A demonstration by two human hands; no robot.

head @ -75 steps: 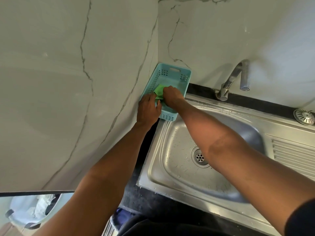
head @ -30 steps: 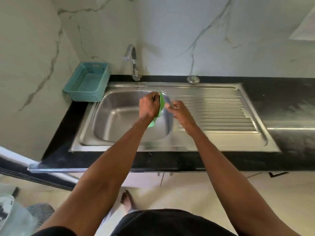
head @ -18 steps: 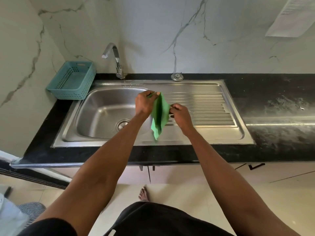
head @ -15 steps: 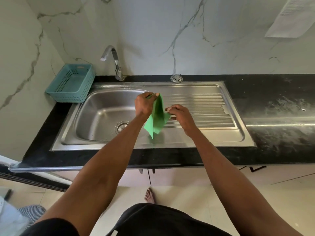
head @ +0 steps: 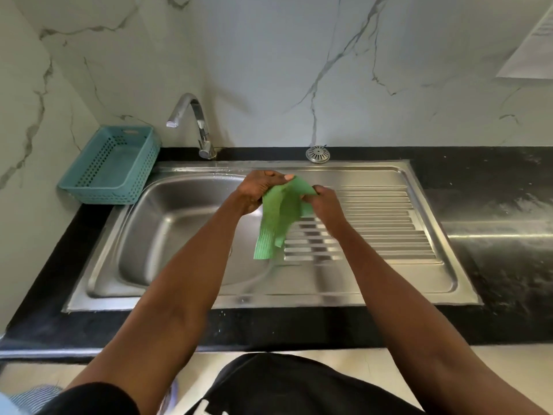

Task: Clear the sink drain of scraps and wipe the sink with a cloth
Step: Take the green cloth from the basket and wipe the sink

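The steel sink lies below and to the left of the left hand, its drain hidden behind that forearm; the ribbed drainboard spreads beneath the right hand. Between both hands hangs a thin green cloth, finely ribbed, crumpled, its lower corners dangling free. Each hand pinches a top edge, fingers curled around the fabric.

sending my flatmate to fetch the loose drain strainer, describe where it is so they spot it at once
Start at the steel sink set in the black counter, then look along its back edge to the right of the tap. The strainer sits there against the marble wall: a small round metal disc with radiating slots, the only loose metal piece.
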